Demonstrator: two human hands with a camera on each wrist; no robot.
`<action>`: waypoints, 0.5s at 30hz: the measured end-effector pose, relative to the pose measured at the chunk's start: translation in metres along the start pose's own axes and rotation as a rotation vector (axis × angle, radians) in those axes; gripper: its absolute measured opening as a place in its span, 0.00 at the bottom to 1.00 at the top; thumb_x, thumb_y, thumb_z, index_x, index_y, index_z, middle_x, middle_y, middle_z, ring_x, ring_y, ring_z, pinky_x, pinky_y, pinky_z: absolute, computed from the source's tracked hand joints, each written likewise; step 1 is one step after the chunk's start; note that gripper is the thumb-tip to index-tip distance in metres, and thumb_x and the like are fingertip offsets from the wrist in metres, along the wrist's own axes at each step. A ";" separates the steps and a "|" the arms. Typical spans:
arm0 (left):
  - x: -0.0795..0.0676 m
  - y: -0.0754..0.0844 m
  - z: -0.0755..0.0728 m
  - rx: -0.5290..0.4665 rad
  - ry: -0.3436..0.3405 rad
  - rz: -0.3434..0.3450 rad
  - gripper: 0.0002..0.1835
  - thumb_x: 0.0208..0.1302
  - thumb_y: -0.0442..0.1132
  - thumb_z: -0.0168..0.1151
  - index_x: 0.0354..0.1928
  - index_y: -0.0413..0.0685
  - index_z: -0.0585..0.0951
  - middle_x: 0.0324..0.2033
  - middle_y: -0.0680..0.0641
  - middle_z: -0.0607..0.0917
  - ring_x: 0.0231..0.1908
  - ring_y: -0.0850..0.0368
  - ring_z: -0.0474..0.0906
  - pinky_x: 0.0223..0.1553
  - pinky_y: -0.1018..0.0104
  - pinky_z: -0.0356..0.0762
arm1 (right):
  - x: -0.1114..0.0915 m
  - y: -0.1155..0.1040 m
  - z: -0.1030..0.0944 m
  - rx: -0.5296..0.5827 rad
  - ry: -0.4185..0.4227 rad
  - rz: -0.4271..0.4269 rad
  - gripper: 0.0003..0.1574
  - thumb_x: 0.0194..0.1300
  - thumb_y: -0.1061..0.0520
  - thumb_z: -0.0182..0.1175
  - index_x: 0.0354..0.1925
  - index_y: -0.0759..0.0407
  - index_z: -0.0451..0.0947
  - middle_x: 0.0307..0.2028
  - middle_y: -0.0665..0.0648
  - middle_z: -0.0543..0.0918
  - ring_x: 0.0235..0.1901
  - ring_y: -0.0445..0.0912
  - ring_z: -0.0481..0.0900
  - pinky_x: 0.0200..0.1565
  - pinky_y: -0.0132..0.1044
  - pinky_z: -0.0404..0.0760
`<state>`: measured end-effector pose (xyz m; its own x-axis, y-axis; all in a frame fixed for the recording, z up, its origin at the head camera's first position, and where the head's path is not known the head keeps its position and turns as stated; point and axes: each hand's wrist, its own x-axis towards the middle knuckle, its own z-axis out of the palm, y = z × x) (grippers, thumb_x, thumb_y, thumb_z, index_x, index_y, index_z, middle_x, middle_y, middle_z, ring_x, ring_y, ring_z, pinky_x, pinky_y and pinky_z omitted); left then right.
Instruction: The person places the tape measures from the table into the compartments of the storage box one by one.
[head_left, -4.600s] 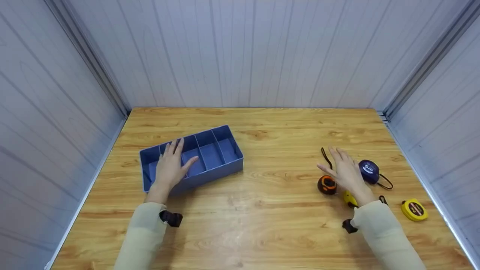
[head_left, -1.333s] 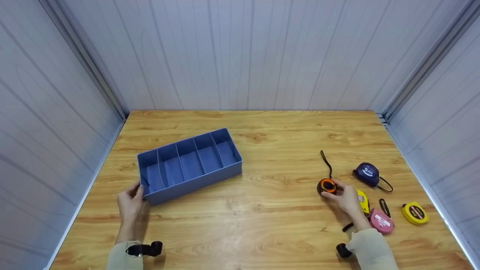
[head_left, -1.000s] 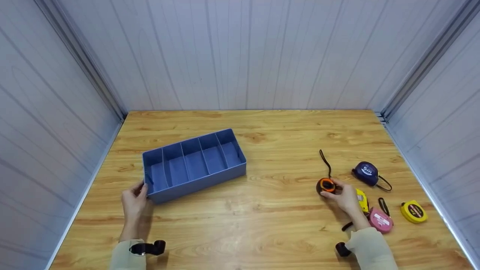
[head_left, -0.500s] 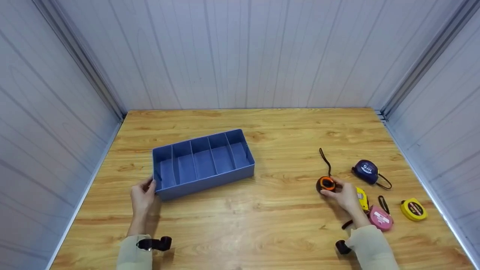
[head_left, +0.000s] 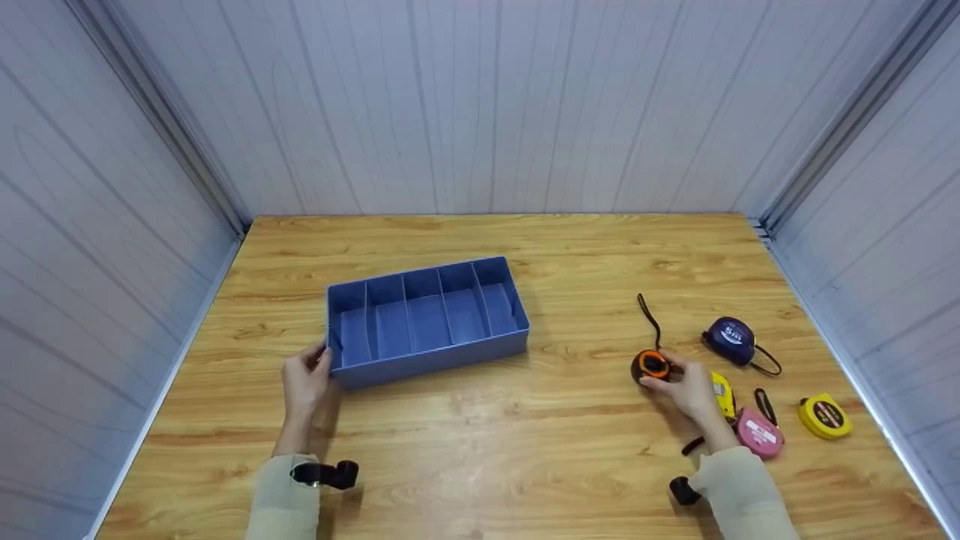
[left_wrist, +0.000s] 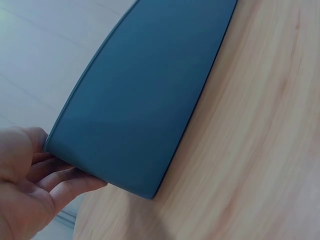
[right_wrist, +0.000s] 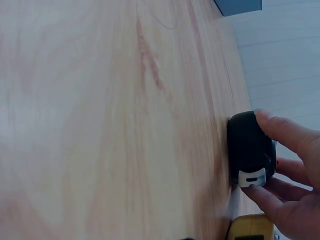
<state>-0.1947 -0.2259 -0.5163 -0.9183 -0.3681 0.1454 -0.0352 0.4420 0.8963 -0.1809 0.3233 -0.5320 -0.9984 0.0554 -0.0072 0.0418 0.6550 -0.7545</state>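
Observation:
A blue divided storage box (head_left: pixel 429 358) stands left of centre on the table in the head view. My left hand (head_left: pixel 304 379) grips its left end, the thumb over the rim and the fingers against the end wall. The left wrist view shows the box's long side (left_wrist: pixel 140 100) and my left hand (left_wrist: pixel 35 175) at its corner. To the right, my right hand (head_left: pixel 691 388) holds a black and orange tape measure (head_left: pixel 648 366), whose black strap points away from me. In the right wrist view, thumb and fingers span the tape measure (right_wrist: pixel 250 142) close to the tabletop.
Near my right hand lie a yellow tape measure (head_left: pixel 724 394), partly hidden, and a pink one (head_left: pixel 760 433). A dark blue tape measure (head_left: pixel 730 340) lies behind them, another yellow one (head_left: pixel 825 415) farther right. Pale panel walls (head_left: pixel 487 105) enclose the wooden table (head_left: pixel 480 465).
First both hands were spread over the box and the tape measures. Now my left hand has gripped the box's end and slid it rightward; my right hand has taken hold of the black and orange tape measure.

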 end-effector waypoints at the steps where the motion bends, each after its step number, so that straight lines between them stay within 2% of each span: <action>1: 0.000 0.001 0.002 -0.006 -0.003 0.003 0.14 0.59 0.29 0.52 0.45 0.29 0.77 0.39 0.33 0.79 0.25 0.68 0.71 0.26 0.82 0.67 | 0.000 0.000 0.000 0.000 -0.001 0.001 0.40 0.48 0.57 0.67 0.57 0.73 0.64 0.50 0.74 0.71 0.47 0.60 0.72 0.45 0.46 0.72; 6: 0.002 0.005 0.011 -0.048 -0.022 0.012 0.14 0.59 0.28 0.51 0.46 0.28 0.76 0.41 0.33 0.79 0.26 0.67 0.72 0.26 0.82 0.68 | 0.000 0.002 0.001 0.001 0.000 0.006 0.41 0.48 0.56 0.68 0.57 0.72 0.64 0.51 0.73 0.70 0.48 0.61 0.71 0.46 0.46 0.71; 13: 0.002 0.012 0.025 -0.096 -0.058 -0.014 0.15 0.59 0.27 0.51 0.48 0.29 0.75 0.43 0.33 0.78 0.33 0.51 0.75 0.26 0.81 0.68 | 0.001 0.003 0.001 0.007 -0.005 0.007 0.42 0.48 0.56 0.68 0.57 0.72 0.64 0.51 0.73 0.70 0.48 0.61 0.71 0.47 0.47 0.71; 15: 0.002 0.013 0.029 -0.105 -0.065 -0.018 0.15 0.60 0.27 0.51 0.48 0.29 0.75 0.44 0.33 0.78 0.35 0.50 0.75 0.27 0.81 0.69 | 0.001 0.003 0.001 0.008 -0.004 0.013 0.42 0.47 0.56 0.68 0.57 0.71 0.64 0.50 0.73 0.70 0.48 0.60 0.71 0.47 0.46 0.71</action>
<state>-0.2084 -0.1972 -0.5166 -0.9416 -0.3199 0.1045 -0.0135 0.3463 0.9380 -0.1823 0.3251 -0.5349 -0.9979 0.0612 -0.0198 0.0548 0.6479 -0.7598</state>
